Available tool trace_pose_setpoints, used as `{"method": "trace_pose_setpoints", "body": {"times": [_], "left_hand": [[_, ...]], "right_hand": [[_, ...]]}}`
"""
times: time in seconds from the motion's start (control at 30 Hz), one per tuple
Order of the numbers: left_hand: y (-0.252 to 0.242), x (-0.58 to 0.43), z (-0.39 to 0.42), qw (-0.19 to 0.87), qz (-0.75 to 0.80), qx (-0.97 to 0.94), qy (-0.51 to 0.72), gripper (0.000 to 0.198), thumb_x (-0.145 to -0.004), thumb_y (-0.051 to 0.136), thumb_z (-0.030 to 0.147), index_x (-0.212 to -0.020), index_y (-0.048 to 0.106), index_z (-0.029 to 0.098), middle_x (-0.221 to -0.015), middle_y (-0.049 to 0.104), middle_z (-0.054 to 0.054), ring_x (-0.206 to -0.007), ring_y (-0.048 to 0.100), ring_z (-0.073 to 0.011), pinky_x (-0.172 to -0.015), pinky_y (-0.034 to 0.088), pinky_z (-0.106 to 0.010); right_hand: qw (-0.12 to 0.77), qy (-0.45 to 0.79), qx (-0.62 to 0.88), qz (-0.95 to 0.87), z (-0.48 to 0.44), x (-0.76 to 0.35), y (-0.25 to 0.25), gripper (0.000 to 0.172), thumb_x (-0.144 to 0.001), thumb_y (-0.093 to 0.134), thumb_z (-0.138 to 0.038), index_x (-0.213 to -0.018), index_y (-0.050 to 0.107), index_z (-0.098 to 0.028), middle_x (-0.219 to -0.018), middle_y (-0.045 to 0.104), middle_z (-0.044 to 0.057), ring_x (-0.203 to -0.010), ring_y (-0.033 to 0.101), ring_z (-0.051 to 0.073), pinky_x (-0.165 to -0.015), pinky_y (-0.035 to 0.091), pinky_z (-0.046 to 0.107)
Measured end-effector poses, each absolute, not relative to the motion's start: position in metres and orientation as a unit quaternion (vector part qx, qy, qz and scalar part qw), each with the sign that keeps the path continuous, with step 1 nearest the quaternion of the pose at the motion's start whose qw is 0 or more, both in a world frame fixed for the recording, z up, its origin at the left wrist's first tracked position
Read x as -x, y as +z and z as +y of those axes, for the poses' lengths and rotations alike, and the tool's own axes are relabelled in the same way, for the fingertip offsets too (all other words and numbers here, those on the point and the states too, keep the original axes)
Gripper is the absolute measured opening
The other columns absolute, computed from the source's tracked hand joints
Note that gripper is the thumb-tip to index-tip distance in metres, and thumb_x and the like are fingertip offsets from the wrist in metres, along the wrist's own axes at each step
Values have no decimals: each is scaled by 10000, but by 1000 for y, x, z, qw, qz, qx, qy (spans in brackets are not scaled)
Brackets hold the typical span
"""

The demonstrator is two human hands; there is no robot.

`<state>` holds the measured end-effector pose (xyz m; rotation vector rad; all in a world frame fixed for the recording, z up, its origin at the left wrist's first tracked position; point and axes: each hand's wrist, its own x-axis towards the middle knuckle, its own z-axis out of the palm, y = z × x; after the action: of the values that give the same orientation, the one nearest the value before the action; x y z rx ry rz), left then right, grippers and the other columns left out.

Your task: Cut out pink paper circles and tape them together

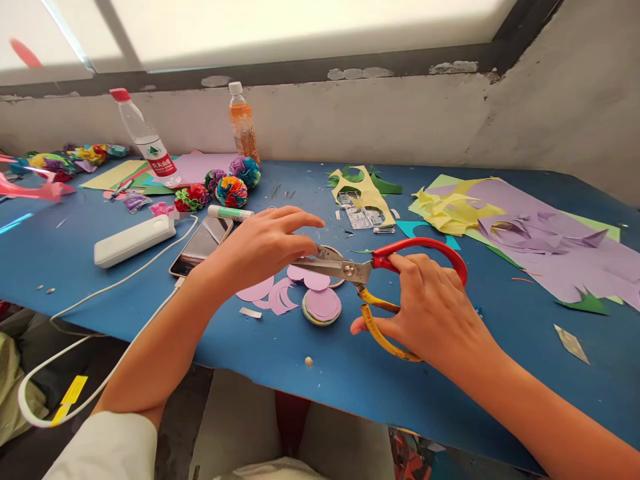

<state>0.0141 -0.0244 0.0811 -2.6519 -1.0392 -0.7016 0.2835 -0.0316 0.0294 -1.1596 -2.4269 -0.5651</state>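
Observation:
My right hand point(433, 307) holds large scissors point(349, 270) by their handles, one red and one wrapped in yellow; the blades point left. My left hand point(270, 243) is at the blade end, its upper fingers stretched out and apart; whether its lower fingers touch the blades or hold anything is hidden. Beneath the blades lie purple paper pieces point(283, 297). A stack of round paper discs point(322, 307), purple on top, sits just below them on the blue table point(270, 347).
Left: a phone point(200, 247), a white power bank point(134, 241) with a cable, a glue stick point(229, 213) and paper pompoms point(231, 192). Behind stand a water bottle point(150, 143) and an orange drink bottle point(243, 127). Right: paper scraps point(450, 210) on purple sheets point(565, 267).

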Motion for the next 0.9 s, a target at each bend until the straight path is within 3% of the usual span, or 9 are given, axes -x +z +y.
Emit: {"method": "trace_pose_setpoints", "body": {"times": [0.13,0.37,0.57,0.67,0.77,0.9], "left_hand": [[81,-15,-26,89,-358,900,-232,185,-922,508,204,-838,673,208,-1234,646,-68,-1101,593,-212,-847,514,-369],[84,-12,-28,-37,-375,897,-233,178,-913,480,164,-837,637,200,-1283,597,-70,-1153,563,-195,-905,494,-361],[84,-12,-22,-33,-408,793,-451,85,-829,587,166,-799,664,186,-869,708,-38,-824,642,-146,-779,522,-291],[81,-9,-16,-14,-463,704,-538,79,-815,625,220,-842,696,197,-807,712,-20,-731,639,-127,-701,519,-258],[79,-8,-13,-37,-449,744,-494,161,-840,609,235,-964,706,198,-865,728,-37,-801,662,-141,-734,521,-264],[77,-9,-14,-45,-369,871,-320,127,-855,612,243,-918,722,234,-1045,713,-53,-985,631,-173,-853,496,-311]], "right_hand": [[201,-212,405,-866,-32,-284,29,687,-784,493,-635,-1187,445,-81,-928,587,165,-799,558,314,-733,421,424],[190,-209,404,-870,-34,-283,31,663,-792,515,-593,-1209,417,-87,-941,588,167,-797,542,310,-731,408,422],[192,-228,403,-866,-31,-284,30,687,-787,515,-623,-1197,439,-76,-918,583,159,-797,549,304,-718,407,405],[185,-225,411,-864,-29,-285,30,668,-786,534,-594,-1209,426,-88,-907,585,146,-783,546,298,-718,400,401],[182,-227,411,-864,-29,-285,30,656,-787,541,-576,-1215,415,-95,-904,589,144,-782,548,300,-713,393,399],[184,-242,405,-862,-30,-284,29,647,-799,511,-586,-1204,426,-89,-905,601,153,-779,556,303,-709,397,401]]}}
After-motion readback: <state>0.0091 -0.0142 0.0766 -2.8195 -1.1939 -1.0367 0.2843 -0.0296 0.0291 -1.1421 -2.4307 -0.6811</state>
